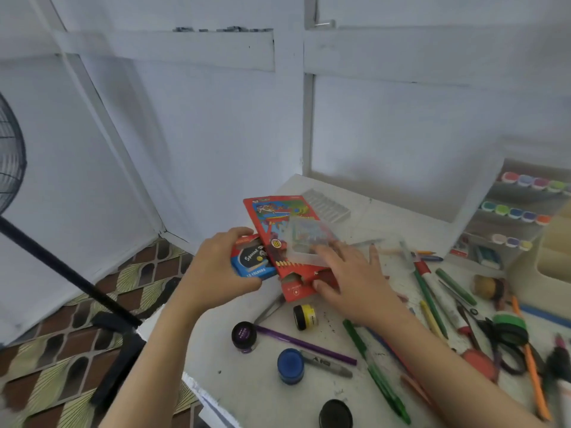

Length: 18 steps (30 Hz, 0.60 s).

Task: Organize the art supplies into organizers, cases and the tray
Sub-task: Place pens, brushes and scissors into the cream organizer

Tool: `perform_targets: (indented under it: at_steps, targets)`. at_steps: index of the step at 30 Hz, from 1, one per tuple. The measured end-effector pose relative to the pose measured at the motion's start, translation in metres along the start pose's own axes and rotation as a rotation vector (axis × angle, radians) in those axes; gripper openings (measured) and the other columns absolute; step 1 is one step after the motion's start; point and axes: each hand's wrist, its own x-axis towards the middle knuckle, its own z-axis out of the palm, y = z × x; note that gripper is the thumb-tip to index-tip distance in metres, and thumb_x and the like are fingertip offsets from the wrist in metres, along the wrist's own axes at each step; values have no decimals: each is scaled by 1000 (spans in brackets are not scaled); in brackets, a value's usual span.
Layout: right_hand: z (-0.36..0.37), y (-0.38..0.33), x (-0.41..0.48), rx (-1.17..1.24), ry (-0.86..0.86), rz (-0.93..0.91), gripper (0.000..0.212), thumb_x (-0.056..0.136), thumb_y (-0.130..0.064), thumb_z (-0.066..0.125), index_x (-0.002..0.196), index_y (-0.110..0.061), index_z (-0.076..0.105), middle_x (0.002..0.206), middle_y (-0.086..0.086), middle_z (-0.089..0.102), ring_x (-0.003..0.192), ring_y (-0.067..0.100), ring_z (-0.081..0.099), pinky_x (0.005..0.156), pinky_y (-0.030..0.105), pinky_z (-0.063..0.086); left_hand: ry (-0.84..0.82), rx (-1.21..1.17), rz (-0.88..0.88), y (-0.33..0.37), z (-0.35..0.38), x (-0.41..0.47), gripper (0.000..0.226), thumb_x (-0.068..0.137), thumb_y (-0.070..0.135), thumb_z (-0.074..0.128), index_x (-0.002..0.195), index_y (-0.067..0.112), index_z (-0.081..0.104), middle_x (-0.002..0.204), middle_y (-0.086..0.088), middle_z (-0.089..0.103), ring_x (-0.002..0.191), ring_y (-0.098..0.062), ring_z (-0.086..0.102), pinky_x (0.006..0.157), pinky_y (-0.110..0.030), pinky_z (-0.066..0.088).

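My left hand (221, 267) grips a small blue box (251, 262) of colours at the table's left edge. Beside it lies a long red pencil box (278, 223), with its lower flap open. A clear plastic case (306, 242) rests on the red box, blurred. My right hand (352, 279) lies over the lower end of the red box, fingers spread on the clear case and thumb at the box's flap. Loose pens, markers and pencils (429, 301) are scattered on the white table (247, 381).
Paint pots stand near me: purple (244, 336), yellow (304, 316), blue (290, 366), black (335, 413). A clear drawer organizer (519, 211) with paint pots stands at the back right. Scissors (482, 322) and tape rolls (509, 329) lie right. A fan stand (61, 273) is at the left.
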Motion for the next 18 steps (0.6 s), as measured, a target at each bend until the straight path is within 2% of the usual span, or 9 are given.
perform_targets:
  at_steps: [3, 5, 12, 15, 18]
  targets:
    - [-3, 5, -1, -19, -20, 33, 60, 94, -47, 41, 146, -41, 11, 157, 3, 15, 145, 19, 11, 112, 53, -10, 99, -109, -1, -6, -14, -11, 68, 46, 50, 66, 112, 45, 48, 107, 11, 57, 101, -12, 58, 83, -37, 53]
    - [-3, 8, -1, -30, -44, 52, 56, 95, -48, 39, 144, -41, 14, 158, 2, 11, 145, 18, 9, 111, 54, -12, 169, -168, -5, -5, -22, -16, 60, 46, 48, 67, 104, 50, 50, 106, 12, 55, 101, -13, 58, 86, -42, 53]
    - [-2, 10, -4, -38, -63, 99, 54, 95, -44, 40, 144, -38, 18, 157, 3, 14, 145, 18, 8, 111, 54, -12, 269, -327, 56, 14, -34, -17, 65, 50, 41, 68, 113, 43, 55, 115, 11, 56, 108, -10, 57, 90, -45, 52]
    - [-4, 6, -9, 27, 11, 107, 57, 96, -33, 38, 147, -32, 14, 156, 2, 17, 144, 17, 10, 113, 51, -9, 308, -369, 92, 23, -36, -15, 67, 52, 37, 68, 117, 42, 53, 115, 14, 57, 107, -11, 58, 87, -49, 53]
    - [-8, -2, -13, 179, 149, 64, 67, 91, -18, 42, 149, -30, 8, 153, -2, 23, 141, 13, 17, 116, 49, -2, 322, -419, 147, 36, -39, -12, 65, 60, 23, 71, 121, 35, 51, 118, 18, 55, 111, -12, 56, 88, -48, 53]
